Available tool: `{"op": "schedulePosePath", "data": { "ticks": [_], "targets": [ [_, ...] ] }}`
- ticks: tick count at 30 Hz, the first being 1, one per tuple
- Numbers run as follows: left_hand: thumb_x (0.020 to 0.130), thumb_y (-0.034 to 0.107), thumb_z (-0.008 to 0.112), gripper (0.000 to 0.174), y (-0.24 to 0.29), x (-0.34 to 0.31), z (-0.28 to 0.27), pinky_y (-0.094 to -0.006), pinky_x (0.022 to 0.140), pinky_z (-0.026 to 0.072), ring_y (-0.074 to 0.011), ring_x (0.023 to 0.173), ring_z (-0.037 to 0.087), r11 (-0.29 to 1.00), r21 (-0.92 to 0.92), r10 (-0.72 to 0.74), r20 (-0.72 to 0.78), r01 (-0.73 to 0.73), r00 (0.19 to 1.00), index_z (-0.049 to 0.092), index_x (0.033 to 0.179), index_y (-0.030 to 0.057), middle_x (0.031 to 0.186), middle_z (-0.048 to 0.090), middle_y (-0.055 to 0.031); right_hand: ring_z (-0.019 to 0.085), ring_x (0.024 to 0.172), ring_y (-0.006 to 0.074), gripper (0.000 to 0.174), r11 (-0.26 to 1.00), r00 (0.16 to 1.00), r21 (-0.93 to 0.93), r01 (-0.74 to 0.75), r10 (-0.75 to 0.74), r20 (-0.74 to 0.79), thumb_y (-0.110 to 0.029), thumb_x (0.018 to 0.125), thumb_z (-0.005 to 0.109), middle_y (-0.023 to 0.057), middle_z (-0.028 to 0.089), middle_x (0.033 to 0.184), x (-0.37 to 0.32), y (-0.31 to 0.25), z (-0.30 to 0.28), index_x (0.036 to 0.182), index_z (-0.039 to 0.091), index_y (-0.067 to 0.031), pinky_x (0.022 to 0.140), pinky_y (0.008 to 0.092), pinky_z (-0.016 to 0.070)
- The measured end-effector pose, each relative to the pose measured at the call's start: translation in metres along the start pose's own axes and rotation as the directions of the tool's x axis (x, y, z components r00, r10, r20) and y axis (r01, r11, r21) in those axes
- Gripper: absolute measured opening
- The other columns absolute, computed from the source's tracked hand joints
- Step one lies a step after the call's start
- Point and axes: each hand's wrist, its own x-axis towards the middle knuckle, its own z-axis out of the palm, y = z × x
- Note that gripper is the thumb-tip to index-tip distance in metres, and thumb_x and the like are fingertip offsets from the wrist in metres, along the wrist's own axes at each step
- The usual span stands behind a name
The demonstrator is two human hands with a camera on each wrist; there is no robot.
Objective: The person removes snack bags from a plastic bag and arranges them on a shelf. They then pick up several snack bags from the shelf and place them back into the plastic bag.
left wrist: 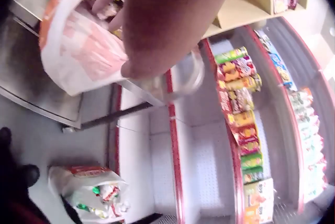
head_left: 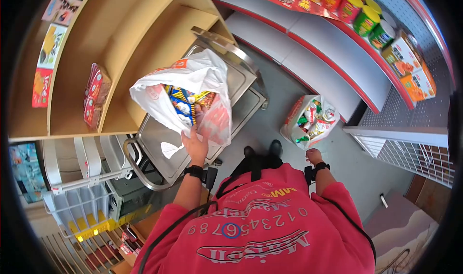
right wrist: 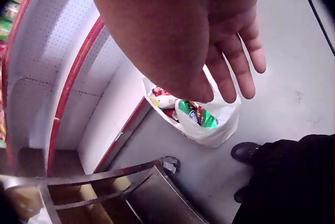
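Note:
A white plastic shopping bag (head_left: 217, 115) with red print stands on a metal trolley (head_left: 159, 146), its mouth wide. Blue-and-yellow snack packets (head_left: 182, 109) show inside. My left hand (head_left: 195, 147) is at the near rim of this bag, its fingers reaching over the mouth toward the packets. In the left wrist view the thumb lies low beside the bag's printed side, the fingers at its opening. My right hand (right wrist: 225, 40) hangs with loose fingers and nothing in it, above a second white bag (right wrist: 220, 135) on the floor, which holds green and red packets (right wrist: 193, 114).
A wooden shelf unit (head_left: 120, 38) stands behind the trolley, with a packet of red-wrapped snacks (head_left: 95, 96) on it. Red-edged metal shelves (head_left: 308, 57) run along the right, bearing canisters (head_left: 349, 6) and boxes (head_left: 410, 74). A white wire rack (head_left: 405, 151) is at the far right.

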Motion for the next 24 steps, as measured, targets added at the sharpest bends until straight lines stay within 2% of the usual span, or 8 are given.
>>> {"op": "schedulePosePath", "data": {
  "ticks": [3,6,11,16,18,20,22,24],
  "targets": [
    [0.074,0.020,0.064,0.048,-0.056,0.019,0.012,-0.0441,0.097,0.0347,-0.0422,0.110,0.044,0.924,-0.270,-0.221,0.197,0.270,0.955,0.055,0.121,0.0201,0.114,0.049,-0.0285,0.062,0.056,0.0177,0.021,0.998,0.998,-0.033,0.059,-0.058,0.035,-0.019,0.080,0.054,0.0082,0.063,0.073,0.010,-0.010,-0.003,0.092,0.060,-0.0021,0.039,0.0261,0.0420],
    [0.075,0.022,0.065,0.045,-0.076,0.039,0.030,-0.0422,0.095,0.0369,-0.0404,0.107,0.048,0.779,-0.499,-0.281,0.264,0.380,0.923,0.057,0.118,0.0173,0.115,0.050,-0.0293,0.063,0.056,0.0177,0.022,0.990,0.997,-0.121,0.072,-0.069,0.032,-0.018,0.080,0.054,0.0085,0.063,0.074,0.008,-0.026,-0.006,0.092,0.060,-0.0013,0.038,0.0252,0.0409],
    [0.077,0.023,0.062,0.047,-0.073,0.055,0.015,-0.0383,0.093,0.0390,-0.0379,0.107,0.051,0.875,-0.301,-0.353,0.138,0.379,0.925,0.055,0.111,-0.0090,0.111,0.054,-0.0285,0.062,0.055,0.0177,0.019,0.987,0.994,-0.120,0.107,-0.110,-0.014,-0.016,0.080,0.054,0.0078,0.062,0.072,-0.005,-0.034,-0.002,0.089,0.061,-0.0012,0.036,0.0246,0.0382],
    [0.077,0.019,0.061,0.045,-0.123,0.065,-0.009,-0.0366,0.092,0.0398,-0.0354,0.105,0.054,0.761,-0.523,-0.409,0.073,0.384,0.909,0.054,0.111,-0.0100,0.111,0.056,-0.0271,0.062,0.054,0.0179,0.017,0.711,0.889,-0.536,0.455,-0.398,0.227,-0.017,0.081,0.052,0.0070,0.062,0.070,0.054,0.048,0.014,0.082,0.061,-0.0022,0.036,0.0251,0.0382],
    [0.077,0.017,0.061,0.044,-0.140,0.067,-0.022,-0.0354,0.092,0.0406,-0.0337,0.104,0.056,0.674,-0.633,-0.422,0.093,0.381,0.902,0.055,0.111,-0.0104,0.110,0.057,-0.0262,0.062,0.054,0.0180,0.019,0.734,0.918,-0.552,0.396,-0.317,0.238,-0.018,0.081,0.051,0.0069,0.062,0.071,0.050,0.043,0.027,0.081,0.061,-0.0018,0.037,0.0258,0.0393],
    [0.076,0.011,0.058,0.042,-0.149,0.064,-0.038,-0.0353,0.092,0.0406,-0.0331,0.104,0.056,0.741,-0.562,-0.402,0.068,0.368,0.913,0.054,0.112,-0.0100,0.110,0.057,-0.0262,0.062,0.053,0.0179,0.021,0.802,0.948,-0.505,0.318,-0.252,0.197,-0.020,0.081,0.050,0.0065,0.063,0.072,0.040,0.031,0.043,0.081,0.061,-0.0014,0.038,0.0271,0.0412],
    [0.076,0.008,0.056,0.043,-0.157,0.058,-0.049,-0.0354,0.092,0.0404,-0.0334,0.105,0.055,0.787,-0.526,-0.360,0.035,0.324,0.932,0.052,0.115,-0.0092,0.111,0.056,-0.0268,0.062,0.053,0.0173,0.022,0.959,0.997,-0.273,0.076,-0.065,0.049,-0.020,0.081,0.050,0.0063,0.063,0.073,-0.021,-0.033,0.061,0.081,0.061,-0.0013,0.039,0.0282,0.0425],
    [0.074,0.004,0.055,0.048,-0.156,0.055,-0.066,-0.0351,0.091,0.0416,-0.0315,0.104,0.056,0.850,-0.475,-0.282,-0.044,0.228,0.959,0.049,0.121,-0.0064,0.113,0.056,-0.0246,0.062,0.056,0.0171,0.022,0.933,0.986,-0.319,0.165,-0.154,0.060,-0.020,0.080,0.052,0.0078,0.063,0.072,-0.037,-0.059,0.070,0.082,0.062,-0.0006,0.042,0.0287,0.0446]
  ]
}}
